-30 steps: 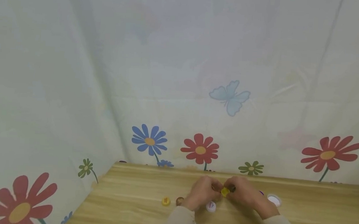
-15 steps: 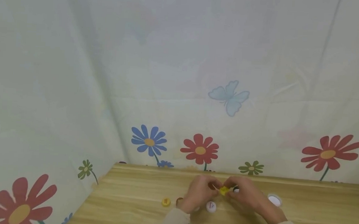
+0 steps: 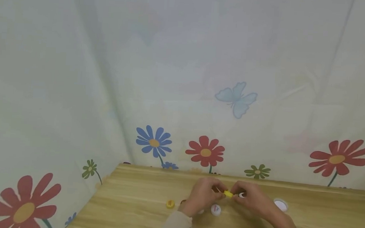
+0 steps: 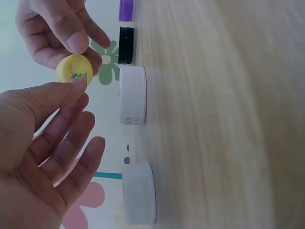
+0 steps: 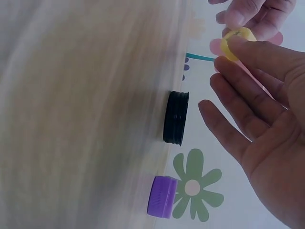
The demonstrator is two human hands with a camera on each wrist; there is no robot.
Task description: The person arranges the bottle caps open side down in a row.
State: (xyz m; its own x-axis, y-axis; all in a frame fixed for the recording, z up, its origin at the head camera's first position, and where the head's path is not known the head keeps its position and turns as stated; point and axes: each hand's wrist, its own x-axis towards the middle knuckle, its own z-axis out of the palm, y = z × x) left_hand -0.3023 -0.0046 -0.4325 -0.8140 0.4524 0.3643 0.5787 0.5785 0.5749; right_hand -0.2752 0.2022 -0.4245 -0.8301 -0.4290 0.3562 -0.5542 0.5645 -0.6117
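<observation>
A small yellow bottle cap point(image 3: 228, 194) is held up between both hands above the table. My left hand point(image 3: 203, 196) pinches its left side between thumb and finger, and in the left wrist view green markings show on the cap point(image 4: 66, 71). From the opposite side my right hand point(image 3: 254, 199) pinches the same cap, its other fingers loosely extended in the right wrist view. Below the hands stand a white ribbed cap point(image 4: 133, 95), a plainer white cap point(image 4: 138, 193), a black cap point(image 5: 176, 118) and a purple cap point(image 5: 162, 196).
On the wooden table point(image 3: 127, 194) a second yellow cap point(image 3: 170, 204) lies to the left. Beside it a brown cap is mostly covered by the left hand. A round white lid point(image 3: 280, 204) lies right of the right hand. Behind the table hangs a flower-printed curtain point(image 3: 184, 75).
The yellow cap has turned between the fingers, from face-on to nearly edge-on in the head view. The right hand and forearm have shifted slightly right, hiding the purple cap there.
</observation>
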